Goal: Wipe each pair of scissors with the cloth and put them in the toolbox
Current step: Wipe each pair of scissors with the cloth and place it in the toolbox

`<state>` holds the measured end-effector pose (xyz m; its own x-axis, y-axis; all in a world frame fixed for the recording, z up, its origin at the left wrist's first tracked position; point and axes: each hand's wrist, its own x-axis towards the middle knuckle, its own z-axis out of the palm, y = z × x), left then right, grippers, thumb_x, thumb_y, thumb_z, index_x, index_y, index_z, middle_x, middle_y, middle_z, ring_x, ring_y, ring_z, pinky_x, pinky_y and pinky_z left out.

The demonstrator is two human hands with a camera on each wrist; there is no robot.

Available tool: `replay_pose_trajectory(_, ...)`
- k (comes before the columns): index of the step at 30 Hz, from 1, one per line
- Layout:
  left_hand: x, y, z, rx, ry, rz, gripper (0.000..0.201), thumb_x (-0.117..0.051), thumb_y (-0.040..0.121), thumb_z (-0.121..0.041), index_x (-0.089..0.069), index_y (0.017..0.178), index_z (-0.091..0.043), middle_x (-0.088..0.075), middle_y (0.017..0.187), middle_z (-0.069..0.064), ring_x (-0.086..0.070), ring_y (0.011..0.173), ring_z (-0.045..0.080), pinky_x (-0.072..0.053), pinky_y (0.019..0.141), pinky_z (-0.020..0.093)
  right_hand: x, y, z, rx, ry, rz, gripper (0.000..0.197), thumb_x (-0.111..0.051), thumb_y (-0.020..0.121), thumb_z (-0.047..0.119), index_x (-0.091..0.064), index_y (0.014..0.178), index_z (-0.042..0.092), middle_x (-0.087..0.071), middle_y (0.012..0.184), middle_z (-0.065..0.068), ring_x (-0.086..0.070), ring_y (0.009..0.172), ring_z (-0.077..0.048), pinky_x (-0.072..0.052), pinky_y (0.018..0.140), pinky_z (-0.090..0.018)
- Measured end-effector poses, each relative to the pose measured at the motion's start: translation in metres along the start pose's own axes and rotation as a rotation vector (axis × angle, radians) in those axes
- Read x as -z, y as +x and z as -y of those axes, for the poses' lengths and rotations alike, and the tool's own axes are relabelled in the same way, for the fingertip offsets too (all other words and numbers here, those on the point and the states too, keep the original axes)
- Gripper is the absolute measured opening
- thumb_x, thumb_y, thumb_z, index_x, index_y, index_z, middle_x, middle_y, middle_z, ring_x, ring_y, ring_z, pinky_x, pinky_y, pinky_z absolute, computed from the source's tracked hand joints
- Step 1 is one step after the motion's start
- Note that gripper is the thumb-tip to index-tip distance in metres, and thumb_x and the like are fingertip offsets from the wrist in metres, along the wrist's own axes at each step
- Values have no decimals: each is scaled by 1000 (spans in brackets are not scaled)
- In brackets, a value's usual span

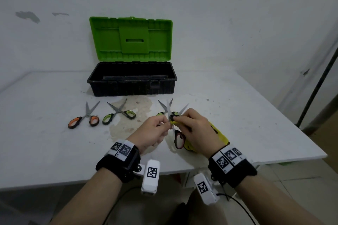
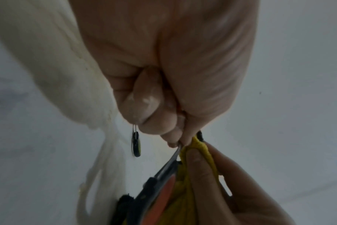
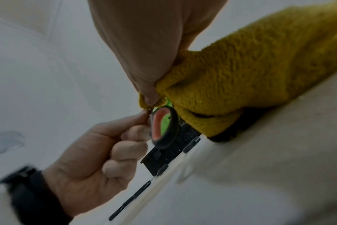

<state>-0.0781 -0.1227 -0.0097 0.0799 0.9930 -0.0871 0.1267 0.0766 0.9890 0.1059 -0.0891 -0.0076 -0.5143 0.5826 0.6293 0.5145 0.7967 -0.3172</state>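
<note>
I hold a pair of red-handled scissors (image 1: 177, 138) above the table, blades pointing up and away. My left hand (image 1: 165, 122) pinches them near the pivot, shown in the left wrist view as fingertips (image 2: 175, 140) on the metal blade (image 2: 168, 165). My right hand (image 1: 177, 120) pinches a yellow cloth (image 1: 216, 130) against the scissors at the same spot; the cloth (image 3: 240, 76) bunches under its thumb, with the red handle loop (image 3: 164, 126) just below. The toolbox (image 1: 131, 86) stands open behind, with a black base and a raised green lid (image 1: 130, 38).
On the white table (image 1: 237, 115) lie orange-handled scissors (image 1: 84, 119) at left, green-handled scissors (image 1: 118, 115) in the middle, and another green-handled pair (image 1: 161, 113) partly hidden behind my hands. A stain (image 1: 131, 115) marks the table centre. A dark pole (image 1: 318, 86) stands at right.
</note>
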Motion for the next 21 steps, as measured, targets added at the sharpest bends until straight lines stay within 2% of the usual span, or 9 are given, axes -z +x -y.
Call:
replay_pose_trajectory(4, 5, -4, 0, -33, 93, 14, 19, -54, 100, -19, -53, 83, -11, -44, 52, -6, -31, 42, 11, -22, 39, 20, 4, 9, -15, -127, 44, -66, 18, -65, 92, 16, -73, 108, 14, -55, 89, 0, -58, 65, -12, -53, 63, -30)
replay_pose_trajectory(6, 8, -6, 0, -32, 120, 15, 19, -55, 100, -19, -53, 82, -13, -44, 54, -4, -31, 44, 11, -22, 39, 21, 9, 17, -25, -238, 28, -135, 18, -66, 91, 20, -74, 106, 14, -55, 87, 0, -58, 70, -14, -54, 68, -34)
replay_pose_trajectory(8, 9, -8, 0, -37, 142, -2, 21, -55, 100, -19, -54, 80, -14, -45, 55, -4, -33, 45, 10, -25, 39, 20, 16, 21, -28, -285, 23, -212, 19, -66, 91, 24, -75, 105, 14, -56, 85, 0, -56, 72, -13, -52, 69, -32)
replay_pose_trajectory(10, 11, -7, -1, -58, 183, -30, 22, -56, 99, -20, -55, 78, -15, -46, 54, -7, -34, 44, 9, -29, 40, 18, 20, 19, -21, -241, 13, -241, 18, -67, 91, 24, -75, 104, 14, -57, 85, 1, -53, 72, -9, -48, 69, -19)
replay_pose_trajectory(11, 12, -5, -1, -71, 212, -45, 22, -57, 99, -20, -55, 77, -15, -47, 54, -7, -36, 45, 8, -31, 41, 18, 20, 17, -14, -200, 12, -221, 17, -68, 90, 21, -75, 104, 13, -57, 85, 0, -51, 71, -6, -44, 69, -11)
replay_pose_trajectory(12, 14, -3, -1, -88, 251, -60, 22, -58, 98, -21, -56, 77, -15, -49, 56, -6, -39, 46, 8, -34, 44, 19, 18, 13, -5, -158, 19, -183, 17, -69, 90, 18, -74, 105, 12, -56, 86, 0, -50, 71, -6, -42, 68, -8)
replay_pose_trajectory(14, 15, 1, -2, -127, 341, -68, 20, -60, 97, -24, -58, 77, -18, -54, 62, -5, -45, 51, 8, -39, 52, 24, 10, 7, 8, -100, 33, -92, 18, -67, 91, 16, -73, 107, 12, -55, 88, -1, -52, 69, -8, -46, 66, -13)
replay_pose_trajectory(17, 15, 3, -3, -180, 436, -35, 19, -60, 96, -25, -59, 78, -19, -57, 67, -7, -48, 52, -1, -39, 60, 26, -2, 4, 13, -96, 3, -19, 17, -64, 93, 17, -71, 108, 14, -52, 88, -2, -54, 66, -16, -51, 61, -30)
replay_pose_trajectory(21, 18, 0, -2, -238, 554, -57, 18, -60, 96, -27, -62, 81, -16, -61, 72, -11, -56, 68, -3, -42, 68, 26, -2, 8, 3, -178, -18, -57, 15, -64, 93, 18, -73, 104, 14, -50, 85, -1, -52, 66, -17, -47, 62, -29)
